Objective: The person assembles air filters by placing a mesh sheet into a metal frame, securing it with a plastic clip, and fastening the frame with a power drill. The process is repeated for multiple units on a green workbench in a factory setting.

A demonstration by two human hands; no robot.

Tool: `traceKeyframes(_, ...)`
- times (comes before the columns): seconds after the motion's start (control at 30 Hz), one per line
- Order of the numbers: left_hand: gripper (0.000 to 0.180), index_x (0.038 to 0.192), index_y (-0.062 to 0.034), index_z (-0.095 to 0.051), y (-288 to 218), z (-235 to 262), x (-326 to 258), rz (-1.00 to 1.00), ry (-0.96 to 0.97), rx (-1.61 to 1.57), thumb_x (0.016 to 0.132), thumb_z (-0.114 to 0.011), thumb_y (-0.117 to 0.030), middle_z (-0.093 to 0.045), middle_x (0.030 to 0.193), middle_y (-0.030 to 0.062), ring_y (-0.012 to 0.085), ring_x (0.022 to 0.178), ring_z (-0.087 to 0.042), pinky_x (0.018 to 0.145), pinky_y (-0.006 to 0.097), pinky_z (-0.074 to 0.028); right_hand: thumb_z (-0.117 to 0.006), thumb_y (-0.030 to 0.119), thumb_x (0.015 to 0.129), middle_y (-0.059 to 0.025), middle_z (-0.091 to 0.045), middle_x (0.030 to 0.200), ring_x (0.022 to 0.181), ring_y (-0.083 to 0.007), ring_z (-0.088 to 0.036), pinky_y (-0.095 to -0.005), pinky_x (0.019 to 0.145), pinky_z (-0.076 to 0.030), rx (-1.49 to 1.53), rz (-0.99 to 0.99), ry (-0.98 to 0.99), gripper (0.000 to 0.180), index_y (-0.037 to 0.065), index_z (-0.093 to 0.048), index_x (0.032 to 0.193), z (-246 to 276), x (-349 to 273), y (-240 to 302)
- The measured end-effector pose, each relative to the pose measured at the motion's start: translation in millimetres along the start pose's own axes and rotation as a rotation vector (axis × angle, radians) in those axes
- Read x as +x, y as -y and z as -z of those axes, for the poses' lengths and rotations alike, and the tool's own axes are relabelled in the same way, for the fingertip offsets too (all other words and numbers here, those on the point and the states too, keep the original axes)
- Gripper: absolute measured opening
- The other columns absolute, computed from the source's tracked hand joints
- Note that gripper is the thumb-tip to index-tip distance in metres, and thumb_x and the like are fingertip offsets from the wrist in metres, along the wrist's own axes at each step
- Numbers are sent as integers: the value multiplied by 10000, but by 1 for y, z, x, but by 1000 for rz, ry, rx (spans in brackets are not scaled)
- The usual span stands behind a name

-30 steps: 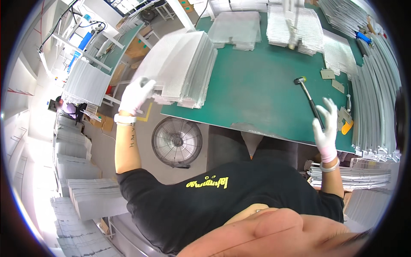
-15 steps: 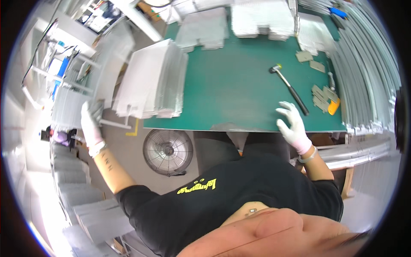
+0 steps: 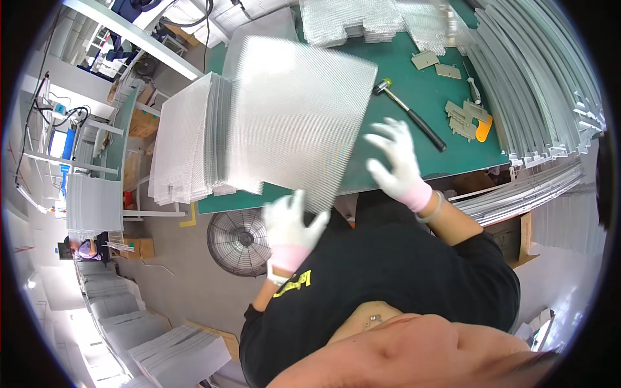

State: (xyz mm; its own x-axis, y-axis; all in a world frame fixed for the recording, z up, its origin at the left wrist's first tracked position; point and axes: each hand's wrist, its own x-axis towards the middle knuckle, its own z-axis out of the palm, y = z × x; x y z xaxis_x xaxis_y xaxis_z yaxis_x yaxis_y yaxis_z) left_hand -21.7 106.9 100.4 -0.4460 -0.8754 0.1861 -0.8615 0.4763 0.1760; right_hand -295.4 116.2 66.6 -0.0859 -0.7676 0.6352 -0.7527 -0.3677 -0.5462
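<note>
A large square sheet of fine silvery mesh (image 3: 297, 123) hangs tilted over the near left part of the green table (image 3: 414, 84). My left hand (image 3: 291, 223), in a white glove, holds the sheet at its lower corner. My right hand (image 3: 398, 161), also gloved, is spread open just beside the sheet's lower right edge; I cannot tell whether it touches. A thick stack of the same mesh sheets (image 3: 187, 139) stands on the table's left end, partly behind the lifted sheet.
A hammer with a black handle (image 3: 411, 116) lies on the table right of the sheet. Small flat metal pieces (image 3: 462, 116) and an orange tool (image 3: 484, 127) lie further right. Long grey metal profiles (image 3: 543, 84) are piled at the right. A floor fan (image 3: 239, 239) stands below the table edge.
My left hand came in from the far left and now holds a mesh sheet up over the table. My right hand lifted off the table edge toward the sheet.
</note>
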Motion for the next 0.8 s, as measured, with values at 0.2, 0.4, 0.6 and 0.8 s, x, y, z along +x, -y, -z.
traceKeyframes(0.2,593,1226,-53,-634,0,-19,29,-74,501,-96,893,-622,-544,-690,1015,157,328,948,-672,868,453,-511,-617,284,831,-188,-401,1548,1467,-418,-303,-668,1188,-132,-281,-66,727,624,173,-527,1438,-65,23,-42)
traceKeyframes(0.4,703,1435,-37,-485,53,-57,100,-302,-2,77,912,-607,-491,-524,1429,200,353,1372,-451,1163,511,-303,-615,256,836,-169,-436,1527,1454,-392,-335,-630,1185,-199,-377,137,837,570,155,-564,1394,-94,104,-63)
traceKeyframes(0.6,828,1533,-59,-365,63,-104,123,-154,214,13,902,-570,-555,-290,1617,187,368,1504,-249,1233,535,-145,-623,238,894,-271,-487,1420,1292,-454,-497,-477,1107,-412,-224,42,88,498,31,-550,1341,-213,252,-128)
traceKeyframes(0.8,822,1524,-77,-385,66,-96,118,-113,223,-42,892,-582,-565,-300,1613,179,382,1496,-262,1230,546,-152,-556,190,956,-226,-466,1457,1288,-396,-540,-546,1066,-448,-440,-839,328,498,69,-481,1434,-265,341,-115)
